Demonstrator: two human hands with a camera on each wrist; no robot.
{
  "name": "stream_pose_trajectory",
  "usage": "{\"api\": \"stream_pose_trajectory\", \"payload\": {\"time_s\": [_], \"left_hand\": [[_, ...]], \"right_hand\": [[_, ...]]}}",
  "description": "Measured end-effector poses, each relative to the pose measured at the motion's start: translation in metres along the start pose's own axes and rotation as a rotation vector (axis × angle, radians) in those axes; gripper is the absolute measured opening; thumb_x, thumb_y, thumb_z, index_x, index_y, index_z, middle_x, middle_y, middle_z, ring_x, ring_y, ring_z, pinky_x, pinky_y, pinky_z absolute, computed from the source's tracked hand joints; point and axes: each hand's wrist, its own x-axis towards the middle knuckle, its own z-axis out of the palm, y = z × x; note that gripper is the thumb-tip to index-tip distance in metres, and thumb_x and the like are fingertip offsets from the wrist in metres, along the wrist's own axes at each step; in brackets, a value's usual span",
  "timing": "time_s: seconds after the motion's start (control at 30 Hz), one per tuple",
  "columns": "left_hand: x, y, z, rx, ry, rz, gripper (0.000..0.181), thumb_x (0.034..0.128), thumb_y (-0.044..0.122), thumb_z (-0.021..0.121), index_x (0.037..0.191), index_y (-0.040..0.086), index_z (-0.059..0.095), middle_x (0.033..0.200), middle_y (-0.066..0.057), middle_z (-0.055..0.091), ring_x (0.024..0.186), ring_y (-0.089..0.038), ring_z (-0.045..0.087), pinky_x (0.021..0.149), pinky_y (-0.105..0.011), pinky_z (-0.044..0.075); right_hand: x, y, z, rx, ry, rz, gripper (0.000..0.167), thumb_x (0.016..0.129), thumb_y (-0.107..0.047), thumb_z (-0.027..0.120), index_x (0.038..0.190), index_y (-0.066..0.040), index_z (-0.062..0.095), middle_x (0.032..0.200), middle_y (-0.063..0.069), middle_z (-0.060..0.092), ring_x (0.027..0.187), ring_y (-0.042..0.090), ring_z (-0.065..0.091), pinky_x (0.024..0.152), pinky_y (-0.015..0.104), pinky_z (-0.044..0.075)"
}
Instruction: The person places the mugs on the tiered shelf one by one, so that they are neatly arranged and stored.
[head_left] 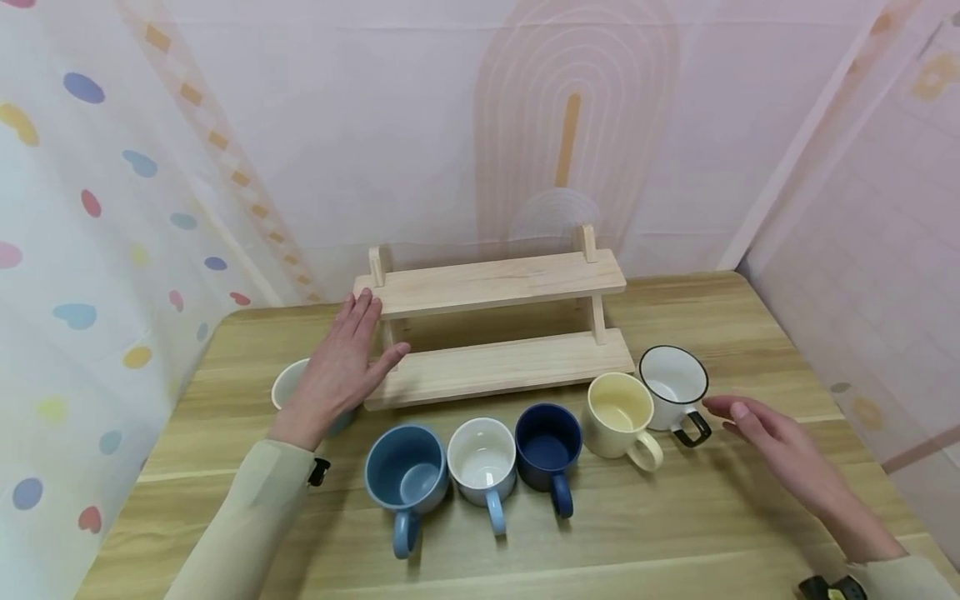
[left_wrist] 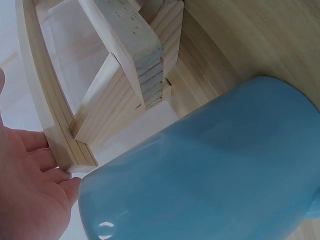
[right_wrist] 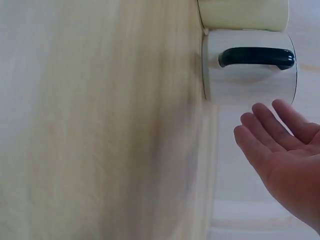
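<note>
A two-tier wooden rack (head_left: pixel 495 284) stands at the back of the table. The left hand (head_left: pixel 335 367) has its fingertips on the left end of the upper shelf; in the left wrist view the hand (left_wrist: pixel 37 182) touches the shelf end (left_wrist: pixel 75 155), with a blue mug (left_wrist: pixel 205 165) close by. The right hand (head_left: pixel 787 450) is held with fingers extended beside a white mug with a black rim and handle (head_left: pixel 667 392). In the right wrist view that hand (right_wrist: pixel 287 150) is near the white mug (right_wrist: pixel 250 82), holding nothing.
In front of the rack stand a large blue mug (head_left: pixel 406 471), a white mug with a light blue handle (head_left: pixel 482 462), a dark blue mug (head_left: pixel 547 450) and a yellow mug (head_left: pixel 617 421). Another mug (head_left: pixel 288 383) is partly hidden by the left hand. Patterned curtains hang behind.
</note>
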Motion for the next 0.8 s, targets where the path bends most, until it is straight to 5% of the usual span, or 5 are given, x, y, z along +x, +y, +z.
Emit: {"api": "stream_pose_trajectory", "payload": {"time_s": [0.23,0.5,0.8], "left_hand": [[-0.001,-0.002,0.001,-0.002,0.002,-0.001,0.092,0.1050,0.060,0.046,0.161,-0.008,0.020,0.170,-0.026,0.011,0.158,-0.042,0.004,0.125,-0.056,0.013],[0.000,-0.003,0.002,-0.012,0.000,-0.001,0.092,0.1050,0.061,0.046,0.162,-0.007,0.019,0.171,-0.024,0.010,0.158,-0.040,0.002,0.125,-0.056,0.013],[-0.001,-0.001,0.001,-0.024,0.005,-0.007,0.093,0.1046,0.061,0.047,0.161,-0.007,0.020,0.170,-0.024,0.010,0.158,-0.041,0.002,0.125,-0.057,0.014]], "right_hand": [[0.001,0.004,0.005,0.186,-0.056,0.035,0.045,0.115,-0.014,0.030,0.132,0.019,0.054,0.123,-0.017,0.069,0.112,-0.002,0.065,0.093,0.014,0.051],[0.007,0.010,0.011,0.473,-0.184,0.031,0.050,0.116,-0.016,0.025,0.130,0.025,0.050,0.123,0.004,0.074,0.114,0.011,0.069,0.095,0.025,0.055],[0.010,0.011,0.020,0.671,-0.214,0.040,0.045,0.116,-0.014,0.028,0.126,0.005,0.067,0.124,0.003,0.073,0.118,0.009,0.067,0.097,0.029,0.056]]}}
